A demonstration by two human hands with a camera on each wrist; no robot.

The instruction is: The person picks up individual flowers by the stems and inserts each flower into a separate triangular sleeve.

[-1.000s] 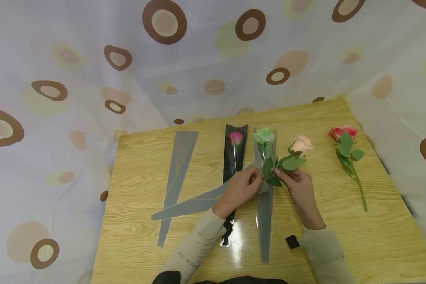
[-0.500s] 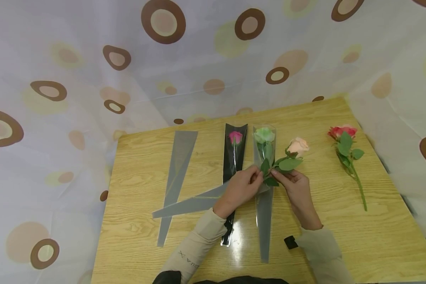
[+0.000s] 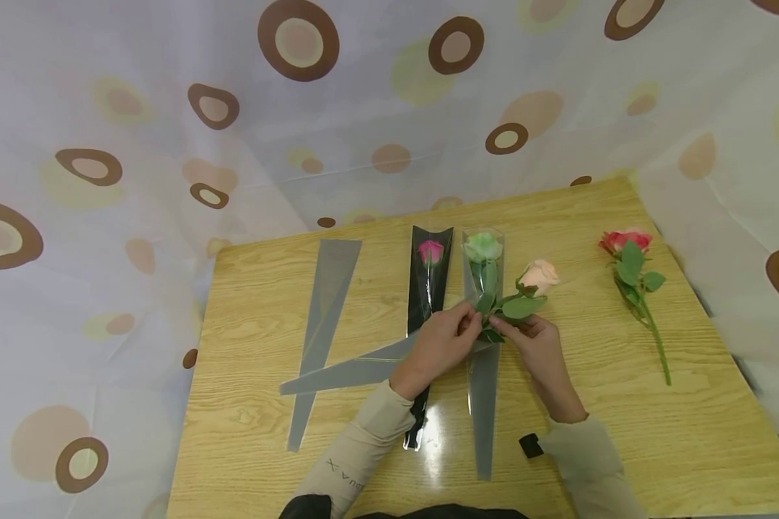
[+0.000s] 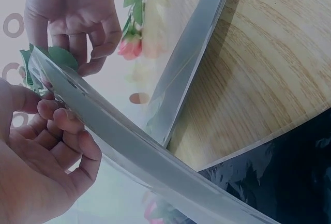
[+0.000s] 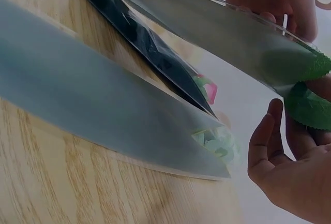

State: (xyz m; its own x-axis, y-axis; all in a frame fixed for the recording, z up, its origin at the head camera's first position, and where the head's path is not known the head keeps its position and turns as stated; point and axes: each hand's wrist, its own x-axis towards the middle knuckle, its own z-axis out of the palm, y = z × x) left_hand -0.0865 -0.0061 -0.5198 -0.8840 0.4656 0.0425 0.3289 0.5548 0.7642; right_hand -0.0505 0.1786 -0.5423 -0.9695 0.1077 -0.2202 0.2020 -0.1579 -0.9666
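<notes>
From my end of the feed, the peach rose [image 3: 540,276] leans toward the right side of the table, its lower leaves at the mouth of a grey film sleeve [image 3: 357,371]; whether the stem's tip is inside, I can't tell. The right hand [image 3: 542,353] pinches the stem between thumb and fingertip among the leaves. The left hand [image 3: 436,351] pinches the sleeve by its rim, thumb against forefinger, the other fingers loosely bent.

I see the held sleeve crossing above a black sleeve [image 3: 422,303] with a magenta rose [image 3: 431,251] and above a flat grey sleeve [image 3: 337,281] farther left. Just beneath the hands lies a clear-fronted sleeve [image 3: 483,418] with a green rose [image 3: 483,247]. A red rose [image 3: 626,243] rests well to the right, a small black piece [image 3: 531,445] beside the right cuff [image 3: 576,438].

The table [image 3: 681,447] is pale, grained wood with a glare patch near the person, and around it I see white sheeting [image 3: 376,94] printed with brown rings and peach and yellow spots
</notes>
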